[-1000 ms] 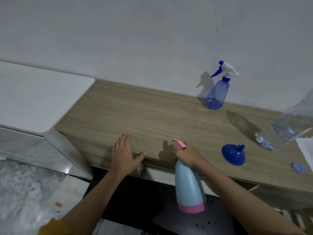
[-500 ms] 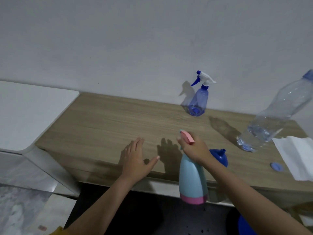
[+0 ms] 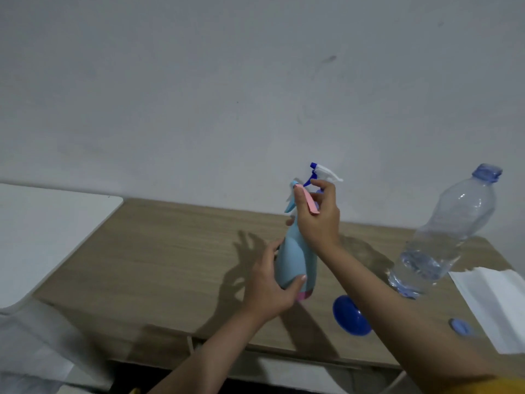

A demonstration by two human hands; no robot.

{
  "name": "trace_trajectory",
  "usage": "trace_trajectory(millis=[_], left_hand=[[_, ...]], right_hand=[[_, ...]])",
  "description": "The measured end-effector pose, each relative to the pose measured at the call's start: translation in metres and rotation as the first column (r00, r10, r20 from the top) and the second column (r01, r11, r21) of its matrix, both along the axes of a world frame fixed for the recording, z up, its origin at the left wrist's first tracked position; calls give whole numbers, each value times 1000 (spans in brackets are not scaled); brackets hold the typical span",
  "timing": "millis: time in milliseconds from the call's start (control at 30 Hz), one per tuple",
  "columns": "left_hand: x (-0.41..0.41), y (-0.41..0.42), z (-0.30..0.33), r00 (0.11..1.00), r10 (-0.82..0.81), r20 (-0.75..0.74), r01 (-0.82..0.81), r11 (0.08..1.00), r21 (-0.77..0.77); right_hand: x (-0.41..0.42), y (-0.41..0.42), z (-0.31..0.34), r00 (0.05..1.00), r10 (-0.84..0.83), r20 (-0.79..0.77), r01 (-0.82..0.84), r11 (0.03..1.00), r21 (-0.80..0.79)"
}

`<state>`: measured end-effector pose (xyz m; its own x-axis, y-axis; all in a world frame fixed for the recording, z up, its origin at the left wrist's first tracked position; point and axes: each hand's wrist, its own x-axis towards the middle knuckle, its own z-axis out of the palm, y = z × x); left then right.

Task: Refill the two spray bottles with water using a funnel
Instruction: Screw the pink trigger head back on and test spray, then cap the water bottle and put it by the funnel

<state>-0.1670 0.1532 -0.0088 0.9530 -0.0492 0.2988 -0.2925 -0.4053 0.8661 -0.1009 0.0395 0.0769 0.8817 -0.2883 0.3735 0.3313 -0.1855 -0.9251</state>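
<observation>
I hold a light blue spray bottle (image 3: pixel 295 257) with a pink base and pink trigger upright above the wooden table (image 3: pixel 170 257). My left hand (image 3: pixel 270 288) wraps its lower body. My right hand (image 3: pixel 316 220) grips its spray head at the neck. Behind my right hand, by the wall, only the white and blue spray head of the second spray bottle (image 3: pixel 324 173) shows. A blue funnel (image 3: pixel 350 315) lies on the table to the right. A clear water bottle (image 3: pixel 446 237) without its cap stands at the right, holding a little water.
The bottle's blue cap (image 3: pixel 460 327) lies near the table's front right edge, beside a white paper towel (image 3: pixel 500 302). A white cabinet top (image 3: pixel 42 231) adjoins the table on the left. A grey wall runs behind.
My right hand has lifted the light blue spray bottle from below the table's edge up over the table. My left hand left the tabletop and took hold of the bottle's body.
</observation>
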Motion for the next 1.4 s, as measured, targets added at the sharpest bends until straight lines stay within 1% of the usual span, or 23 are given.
trace_trajectory(millis=[100, 133, 200, 267, 333, 400, 467, 567, 700, 833, 967, 1133, 1200, 1333, 1400], left_hand=[[13, -7, 5, 996, 70, 47, -71, 997, 26], [17, -10, 6, 994, 86, 63, -88, 996, 28], [28, -15, 8, 985, 143, 97, -146, 989, 21], [44, -19, 7, 972, 214, 101, -217, 976, 23], [62, -22, 8, 962, 265, 57, -269, 960, 81], [82, -22, 5, 955, 295, 34, -297, 940, 171], [105, -20, -1, 953, 300, 38, -300, 925, 234], [141, -16, -7, 959, 283, 16, -278, 925, 258], [182, -14, -13, 959, 281, -39, -258, 921, 293], [208, -13, -23, 964, 258, -69, -224, 922, 315], [218, -13, -35, 964, 259, -63, -222, 910, 349], [218, -12, -34, 964, 254, -77, -211, 910, 357], [214, -12, -32, 968, 236, -90, -193, 921, 339], [191, -18, -33, 976, 206, -74, -169, 924, 344], [170, -27, -34, 981, 168, -101, -120, 921, 370]], right_hand=[[15, 2, 4, 991, -47, 126, 48, 999, 0], [19, 2, 6, 989, -52, 136, 51, 999, 7], [30, 2, 13, 995, -46, 85, 48, 999, -25], [42, -1, 20, 1000, 14, -4, -14, 994, -107], [58, -3, 26, 987, 126, -96, -137, 984, -118], [76, -4, 29, 970, 185, -157, -211, 963, -166], [98, -2, 26, 963, 186, -195, -231, 943, -240], [131, 4, 20, 955, 150, -255, -237, 905, -354], [166, 8, 19, 944, 125, -306, -269, 827, -493], [199, 7, 8, 930, 102, -352, -290, 793, -537], [215, 7, -2, 926, 71, -371, -290, 763, -577], [206, 10, -14, 942, 42, -333, -256, 732, -631], [189, 9, -19, 960, 8, -281, -206, 702, -682], [121, -9, -33, 994, 4, -105, -72, 750, -657], [76, -31, -44, 999, -8, -47, -25, 759, -650]])
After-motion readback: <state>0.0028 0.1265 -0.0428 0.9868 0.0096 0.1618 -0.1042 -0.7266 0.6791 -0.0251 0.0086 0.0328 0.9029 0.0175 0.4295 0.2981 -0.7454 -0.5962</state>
